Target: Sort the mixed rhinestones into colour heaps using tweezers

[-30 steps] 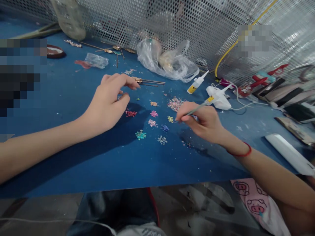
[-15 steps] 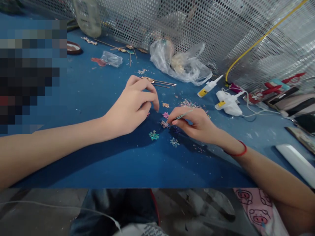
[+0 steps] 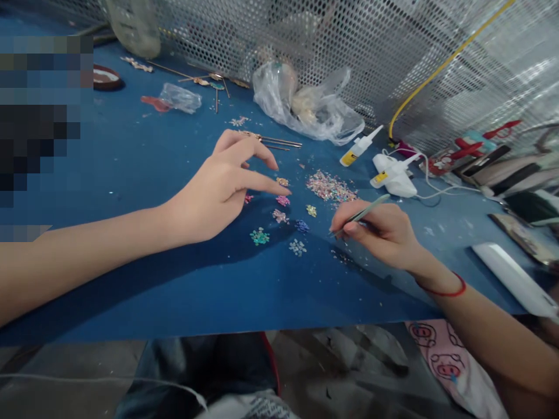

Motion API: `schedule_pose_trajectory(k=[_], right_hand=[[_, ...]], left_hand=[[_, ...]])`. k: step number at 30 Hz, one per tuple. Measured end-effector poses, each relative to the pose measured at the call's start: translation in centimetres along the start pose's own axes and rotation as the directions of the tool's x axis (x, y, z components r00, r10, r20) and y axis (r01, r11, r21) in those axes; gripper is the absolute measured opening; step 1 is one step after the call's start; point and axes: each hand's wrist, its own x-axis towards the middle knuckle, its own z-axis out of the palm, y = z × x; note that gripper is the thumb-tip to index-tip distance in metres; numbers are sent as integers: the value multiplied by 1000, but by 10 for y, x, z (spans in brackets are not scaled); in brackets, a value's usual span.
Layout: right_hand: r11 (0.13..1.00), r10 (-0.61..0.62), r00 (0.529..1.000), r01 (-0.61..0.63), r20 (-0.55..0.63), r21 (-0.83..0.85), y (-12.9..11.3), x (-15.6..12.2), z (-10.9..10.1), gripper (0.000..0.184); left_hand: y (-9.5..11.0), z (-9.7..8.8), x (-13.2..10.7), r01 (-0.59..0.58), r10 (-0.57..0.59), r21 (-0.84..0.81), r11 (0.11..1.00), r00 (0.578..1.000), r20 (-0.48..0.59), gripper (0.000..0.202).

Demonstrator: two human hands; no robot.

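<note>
My right hand (image 3: 375, 233) grips pale green tweezers (image 3: 369, 208), their tips pointing down near some scattered bits (image 3: 340, 256) on the blue table (image 3: 183, 302). My left hand (image 3: 231, 180) hovers with fingers spread and nothing between them. Below and beside its fingertips lie small sorted heaps: orange (image 3: 282, 181), pink (image 3: 283, 200), pale pink (image 3: 280, 216), teal (image 3: 260, 235), whitish (image 3: 298, 247), blue (image 3: 302, 226) and yellow (image 3: 311, 210). A larger mixed heap of tiny pieces (image 3: 331, 187) is just beyond my right hand. Whether the tweezers hold a piece is too small to tell.
Gold hairpin-like sticks (image 3: 279, 141) lie behind my left hand. Farther back are a clear plastic bag (image 3: 305, 105) and a small plastic packet (image 3: 181, 98). Glue bottles (image 3: 360, 146) stand and lie at right, near a white case (image 3: 510, 273). Perforated metal mesh (image 3: 218, 35) borders the back.
My right hand has moved right and toward me with the tweezers, away from the pale pink heap. My left index finger has stretched out. The whole view has shifted slightly.
</note>
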Motion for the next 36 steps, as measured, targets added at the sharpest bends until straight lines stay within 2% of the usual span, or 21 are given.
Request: schedule_pose_trajectory(k=[3,7,11,15,19,23,29,36], right_hand=[[1000,19,1000,-19,7,-6,1,-19,-2,25],[999,24,1000,-24,17,28,5,-39,1,27],[1000,21,999,-20,-38,17,7,-49,6,26],[999,21,994,-24,-110,-33,7,-50,8,26],[994,18,993,-30,-113,-103,4,-49,9,25],[984,9,992,-31,-127,-176,0,-47,8,27],[970,71,987,-103,-146,-222,-4,-43,10,33],[933,48,980,-113,-195,-341,-15,-43,17,28]], left_hand=[[2,3,-3,-130,128,20,991,990,53,66],[7,5,-5,-129,119,63,990,984,132,70],[3,4,-4,-145,135,62,987,980,148,64],[-4,6,-3,-167,159,57,984,981,113,61],[-7,10,-3,-158,155,40,987,986,61,61],[-7,11,-4,-164,161,46,985,986,47,58],[-7,9,-4,-177,175,45,983,984,38,55],[-5,8,-1,-193,189,75,978,981,50,53]])
